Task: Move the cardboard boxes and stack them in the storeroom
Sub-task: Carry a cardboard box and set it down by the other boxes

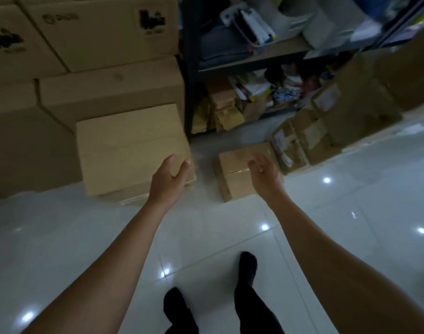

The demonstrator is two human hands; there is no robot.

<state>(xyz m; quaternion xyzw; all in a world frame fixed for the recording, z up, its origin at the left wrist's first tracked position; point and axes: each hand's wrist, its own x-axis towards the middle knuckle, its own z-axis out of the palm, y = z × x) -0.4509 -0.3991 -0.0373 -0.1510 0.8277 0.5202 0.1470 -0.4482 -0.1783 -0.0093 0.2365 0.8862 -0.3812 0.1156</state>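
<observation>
The left hand point(171, 179) and right hand point(266, 174) reach out loosely spread, holding nothing. The left is at the pale cardboard box point(131, 145), the right over a smaller box point(237, 174). Behind stand stacked cartons point(97, 32) and a cluttered shelf point(252, 59), on a glossy white tile floor point(206, 225).

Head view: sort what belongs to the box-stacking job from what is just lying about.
Job: pale box, small brown box, stacked cartons, left hand, right hand.
Lying about: dark shelf unit, papers on its lower shelf, grey items on top.
</observation>
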